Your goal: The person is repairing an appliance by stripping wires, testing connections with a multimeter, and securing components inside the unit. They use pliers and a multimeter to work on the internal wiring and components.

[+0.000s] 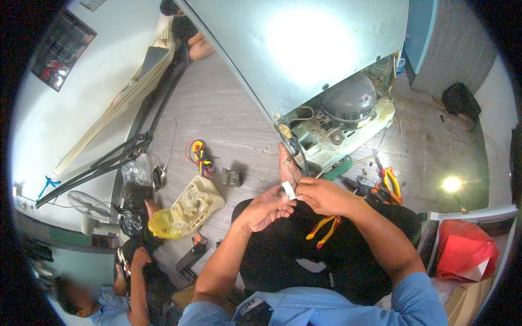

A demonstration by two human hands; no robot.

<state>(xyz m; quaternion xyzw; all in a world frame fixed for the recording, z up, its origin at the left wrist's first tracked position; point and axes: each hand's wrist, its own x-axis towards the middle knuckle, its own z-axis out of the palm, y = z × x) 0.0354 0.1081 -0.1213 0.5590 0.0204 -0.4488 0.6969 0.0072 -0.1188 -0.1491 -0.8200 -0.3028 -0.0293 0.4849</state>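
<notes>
In front of my lap, my left hand (263, 211) pinches a small white band (288, 190) that looks like a strip or roll of tape. My right hand (325, 196) is closed against the other side of it, fingertips pressed together; any fine strand between them is too small to make out. Just beyond is a bare foot (286, 165), beside dark cables hanging from the refrigerator's (244, 65) lower corner. Its exposed black compressor (349, 100) sits on a pale base behind my hands. Red-and-yellow pliers (324, 231) lie across my dark trousers.
Orange-handled pliers (391, 185) and a lit lamp (452, 185) are at right, near a red bag (466, 250). Left are a cream plastic tray (215, 191), a yellow bag (165, 224) and a yellow-red tool (200, 155). A co-worker (98, 304) sits lower left; another person is far back.
</notes>
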